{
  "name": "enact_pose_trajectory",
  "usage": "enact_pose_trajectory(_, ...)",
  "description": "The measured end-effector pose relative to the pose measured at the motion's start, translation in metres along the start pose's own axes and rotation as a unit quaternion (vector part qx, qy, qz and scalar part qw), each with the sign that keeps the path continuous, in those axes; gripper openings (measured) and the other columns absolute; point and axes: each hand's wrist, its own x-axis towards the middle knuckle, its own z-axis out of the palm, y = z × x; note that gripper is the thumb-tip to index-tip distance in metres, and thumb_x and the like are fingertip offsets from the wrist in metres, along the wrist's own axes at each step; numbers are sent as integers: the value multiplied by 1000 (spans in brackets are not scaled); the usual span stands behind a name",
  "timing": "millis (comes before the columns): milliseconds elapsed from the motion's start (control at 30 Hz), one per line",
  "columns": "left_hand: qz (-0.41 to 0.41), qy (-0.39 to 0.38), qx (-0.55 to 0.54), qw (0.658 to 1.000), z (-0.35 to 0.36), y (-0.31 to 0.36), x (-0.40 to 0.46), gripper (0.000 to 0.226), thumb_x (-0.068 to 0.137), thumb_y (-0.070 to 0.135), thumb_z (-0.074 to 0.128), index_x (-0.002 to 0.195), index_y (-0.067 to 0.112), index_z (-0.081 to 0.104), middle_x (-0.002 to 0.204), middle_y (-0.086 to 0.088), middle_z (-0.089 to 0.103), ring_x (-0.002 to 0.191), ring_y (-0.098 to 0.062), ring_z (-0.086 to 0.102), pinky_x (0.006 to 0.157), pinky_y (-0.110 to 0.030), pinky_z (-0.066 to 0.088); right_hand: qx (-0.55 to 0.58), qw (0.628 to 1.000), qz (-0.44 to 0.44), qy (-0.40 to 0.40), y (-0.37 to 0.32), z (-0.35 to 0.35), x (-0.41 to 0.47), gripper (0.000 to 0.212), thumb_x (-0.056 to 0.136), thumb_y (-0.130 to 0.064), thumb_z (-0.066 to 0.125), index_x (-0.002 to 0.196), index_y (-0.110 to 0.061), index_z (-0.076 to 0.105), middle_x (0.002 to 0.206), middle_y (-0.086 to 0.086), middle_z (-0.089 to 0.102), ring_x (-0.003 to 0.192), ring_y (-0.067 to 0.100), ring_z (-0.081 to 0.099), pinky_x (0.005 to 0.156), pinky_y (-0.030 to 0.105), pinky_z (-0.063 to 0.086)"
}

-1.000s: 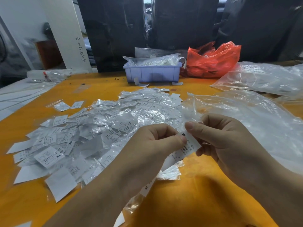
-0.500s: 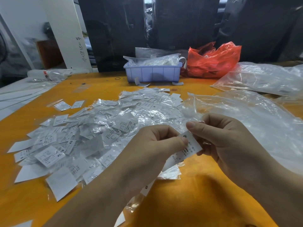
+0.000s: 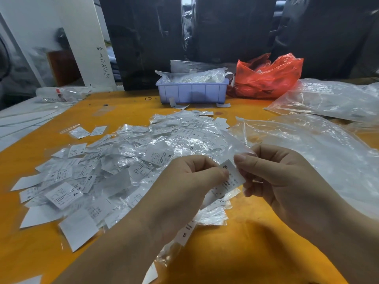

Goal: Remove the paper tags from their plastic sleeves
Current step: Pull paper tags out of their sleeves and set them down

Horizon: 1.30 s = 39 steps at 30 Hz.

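Both hands (image 3: 231,177) pinching one tag (image 3: 229,179), its print unreadable

Orange table (image 3: 235,253), dark plastic sheeting (image 3: 225,27) behind; white slanted panel (image 3: 67,27) at left, indoor light

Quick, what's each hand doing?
Left hand: pinching the tag.
Right hand: pinching the same tag.

Orange table (image 3: 256,253), white black-printed tags (image 3: 63,194), lilac bin (image 3: 192,92), red bag (image 3: 268,77).
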Motion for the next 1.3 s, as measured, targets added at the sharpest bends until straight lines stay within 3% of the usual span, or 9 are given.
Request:
enact_pose_trajectory(167, -11, -39, -14, 999, 4, 2, -3, 12, 72, 31, 68, 66, 21, 70, 71, 2, 69, 66, -6, 62, 57, -12, 46, -13, 1000, -4, 9, 0, -1, 0, 27, 57, -44, 74, 56, -18, 66, 61, 5, 60, 59, 17, 57, 51, 24, 48)
enact_pose_trajectory(467, 5, -10, 6, 1000, 0, 2, -2, 20, 87, 20, 67, 67, 19, 68, 67, 6, 68, 63, -3, 61, 55, -11, 43, -7, 1000, 12, -10, 0, 1, -1, 25, 57, -39, 75, 60, -16, 68, 77, 22, 60, 61, 21, 53, 50, 24, 48)
enact_pose_trajectory(633, -5, -21, 5, 1000, 2, 4, -2, 20, 86, 20, 70, 67, 19, 68, 68, 4, 67, 61, -4, 60, 57, -15, 45, -5, 1000, 14, -14, -1, 1, -1, 23, 55, -38, 75, 60, -16, 69, 74, 18, 61, 65, 24, 54, 49, 22, 47)
enact_pose_trajectory(767, -17, -22, 12, 1000, 3, 5, -3, 13, 70, 34, 67, 64, 23, 67, 70, 4, 68, 65, -6, 59, 62, -21, 41, -6, 1000, 14, -13, -1, 1, -1, 24, 55, -37, 75, 60, -15, 68, 72, 17, 59, 64, 25, 53, 50, 23, 47)
enact_pose_trajectory(933, -42, -44, 3, 998, 4, 4, -4, 20, 86, 14, 67, 66, 16, 66, 70, 0, 68, 60, -3, 60, 51, -11, 43, -6, 1000, 18, -5, -2, 2, -2, 28, 58, -38, 73, 61, -12, 65, 63, 7, 59, 64, 22, 57, 59, 32, 53)
enact_pose_trajectory(1100, -35, -47, 11, 998, 3, 5, -5, 21, 86, 17, 67, 65, 19, 67, 71, 0, 69, 63, -3, 61, 51, -9, 43, -15, 1000, 16, 8, -2, 1, -2, 31, 62, -41, 71, 58, -12, 64, 60, 4, 59, 58, 17, 58, 60, 35, 50)
enact_pose_trajectory(1300, -8, -36, 16, 999, 3, 4, -2, 14, 69, 35, 66, 67, 21, 69, 74, 0, 68, 70, -11, 59, 65, -23, 45, -10, 1000, 22, 0, -2, 2, -1, 31, 58, -40, 73, 60, -10, 64, 67, 13, 62, 61, 21, 54, 49, 22, 47)
